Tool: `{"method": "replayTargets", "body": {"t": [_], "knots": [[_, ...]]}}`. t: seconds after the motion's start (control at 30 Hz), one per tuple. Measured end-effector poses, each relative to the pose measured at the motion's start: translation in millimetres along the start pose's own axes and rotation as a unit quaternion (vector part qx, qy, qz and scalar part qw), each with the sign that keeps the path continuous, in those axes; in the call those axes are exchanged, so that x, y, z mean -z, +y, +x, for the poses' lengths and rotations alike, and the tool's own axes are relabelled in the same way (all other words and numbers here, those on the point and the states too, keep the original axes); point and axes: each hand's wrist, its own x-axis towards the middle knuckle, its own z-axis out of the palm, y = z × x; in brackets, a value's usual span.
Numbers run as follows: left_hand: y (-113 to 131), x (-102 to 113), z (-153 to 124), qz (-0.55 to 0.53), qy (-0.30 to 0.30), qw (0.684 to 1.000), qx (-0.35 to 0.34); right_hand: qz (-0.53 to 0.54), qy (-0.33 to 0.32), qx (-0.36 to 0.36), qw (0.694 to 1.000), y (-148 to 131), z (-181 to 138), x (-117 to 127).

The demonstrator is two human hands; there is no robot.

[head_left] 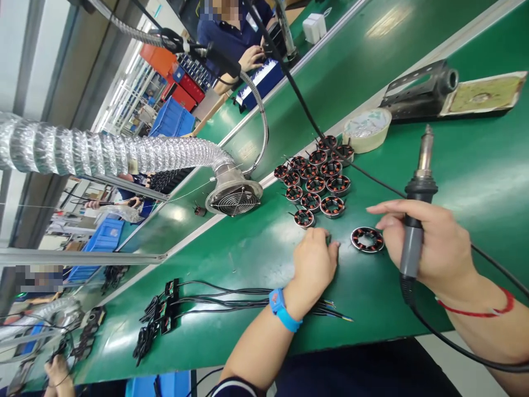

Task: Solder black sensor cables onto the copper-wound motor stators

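My right hand (433, 242) grips the grey handle of a soldering iron (412, 251), whose metal tip points up and away from the table. Beside those fingers lies a single ring-shaped motor stator (367, 240) with copper windings, flat on the green surface. My left hand (314, 258), with a blue wrist strap (285, 310), rests on the table to the left of that stator. Its fingers are curled, and whatever they may hold is hidden. Just beyond it stands a cluster of several similar stators (316, 184). Under the left wrist run black cables (231, 302) with stripped coloured ends.
A fume hose nozzle (235, 198) hangs at the left above the table. A tape roll (367, 130) and an iron stand (419, 91) with a yellow sponge (485, 94) lie at the back right. A co-worker (235, 38) sits across the bench.
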Motion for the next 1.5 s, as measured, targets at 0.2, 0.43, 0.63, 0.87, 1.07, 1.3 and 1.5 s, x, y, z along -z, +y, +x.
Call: {"method": "replayTargets", "body": {"t": [0.2,0.43,0.63,0.87,1.07,1.3,1.5], "knots": [[-1.0,4.6,7.0,-0.096,-0.011,0.995,-0.03,-0.057,-0.045,0.042,0.996,1.3,3.4,4.4],[-16.7,22.3,0.0,-0.491,-0.041,0.87,0.027,-0.093,-0.225,0.155,0.957,10.5,-10.4,27.0],[-16.3,14.2,-9.9,-0.52,0.007,0.854,-0.005,-0.069,-0.248,0.151,0.954,3.3,-19.9,17.9],[-29.2,15.2,-24.3,-0.486,0.145,0.862,0.006,-0.05,-0.256,0.182,0.948,-12.9,-32.7,-8.4],[-40.8,11.3,-38.7,-0.373,0.189,0.907,-0.044,-0.028,-0.233,0.147,0.961,-12.2,-39.6,-14.0],[-46.5,4.7,-42.5,-0.313,0.226,0.918,-0.094,-0.002,-0.249,0.095,0.964,-12.7,-44.0,-15.2],[-45.4,2.2,-40.9,-0.315,0.227,0.916,-0.101,-0.008,-0.255,0.091,0.963,-11.1,-45.5,-15.0]]}}
